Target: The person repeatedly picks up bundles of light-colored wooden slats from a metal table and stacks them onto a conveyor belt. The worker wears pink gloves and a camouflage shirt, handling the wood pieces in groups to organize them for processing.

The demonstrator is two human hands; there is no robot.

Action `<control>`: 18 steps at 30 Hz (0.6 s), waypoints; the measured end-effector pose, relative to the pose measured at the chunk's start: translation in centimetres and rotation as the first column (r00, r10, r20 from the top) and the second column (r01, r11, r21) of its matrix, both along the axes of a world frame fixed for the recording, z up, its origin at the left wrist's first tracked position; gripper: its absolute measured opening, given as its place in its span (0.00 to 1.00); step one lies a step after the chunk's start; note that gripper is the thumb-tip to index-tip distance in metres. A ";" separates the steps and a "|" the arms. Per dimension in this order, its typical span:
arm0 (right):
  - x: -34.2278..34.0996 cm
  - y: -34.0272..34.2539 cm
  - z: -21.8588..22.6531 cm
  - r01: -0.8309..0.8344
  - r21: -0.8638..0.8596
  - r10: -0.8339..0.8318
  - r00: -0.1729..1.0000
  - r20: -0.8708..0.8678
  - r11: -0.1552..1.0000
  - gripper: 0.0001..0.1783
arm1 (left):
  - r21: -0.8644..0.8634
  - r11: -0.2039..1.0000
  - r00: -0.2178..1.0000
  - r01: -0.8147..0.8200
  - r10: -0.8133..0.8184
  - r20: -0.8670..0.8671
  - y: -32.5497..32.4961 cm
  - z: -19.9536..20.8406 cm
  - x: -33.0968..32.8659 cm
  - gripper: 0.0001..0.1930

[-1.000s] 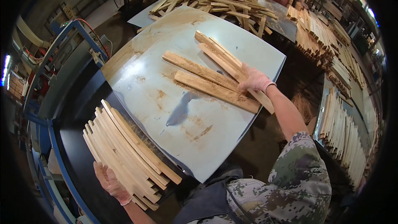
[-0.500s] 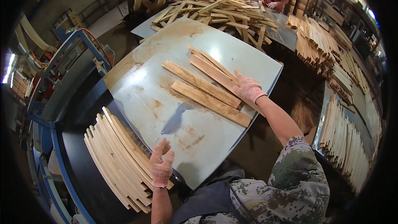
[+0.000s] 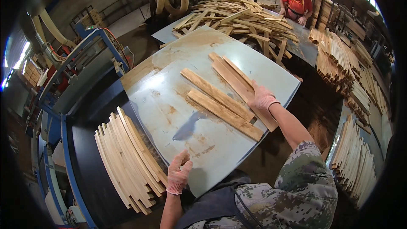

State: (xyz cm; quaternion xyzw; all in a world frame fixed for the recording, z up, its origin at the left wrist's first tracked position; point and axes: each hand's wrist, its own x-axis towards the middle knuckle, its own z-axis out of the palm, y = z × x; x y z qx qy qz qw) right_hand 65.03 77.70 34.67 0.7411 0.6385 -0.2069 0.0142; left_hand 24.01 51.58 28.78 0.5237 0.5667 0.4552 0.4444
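Several wooden boards lie aslant on the metal-topped table [image 3: 148,97]. My gloved right hand [image 3: 263,98] is closed over the near end of a narrow board [image 3: 237,71], with its palm above the wide board [image 3: 235,80] beside it. The fingertips' undersides are hidden. To the left of these lie two sawdust-covered boards, an upper one [image 3: 216,94] and a lower one [image 3: 224,115]. My gloved left hand [image 3: 179,173] hovers by the table's near left edge, open and holding nothing, thumb apart from slightly curled fingers.
A row of pale boards [image 3: 127,159] rests on the black belt [image 3: 85,152] of a blue-framed machine at left. Behind the table is a heap of loose boards [image 3: 241,19]; a person in red [image 3: 296,4] stands beyond. Stacked boards [image 3: 354,161] line the right.
The view has shifted, so the scene sits farther right and lower. My right hand has closed on the narrow board, which now lies closer along the wide one. My left hand stays empty.
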 end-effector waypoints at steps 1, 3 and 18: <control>0.1 -0.7 -0.3 -0.018 0.030 0.017 0.999 0.034 0.999 0.68 | -0.010 1.000 1.000 -0.002 0.002 0.008 -0.1 -0.4 0.3 0.28; 0.0 -1.8 -0.8 -0.060 0.091 0.050 0.994 0.099 0.994 0.68 | -0.029 1.000 1.000 -0.011 0.011 0.020 -0.1 -0.9 0.6 0.28; 6.6 0.5 -1.6 0.159 0.119 -0.125 0.960 -0.251 0.980 0.69 | -0.196 0.939 0.949 0.284 -0.246 0.195 6.5 1.7 9.0 0.29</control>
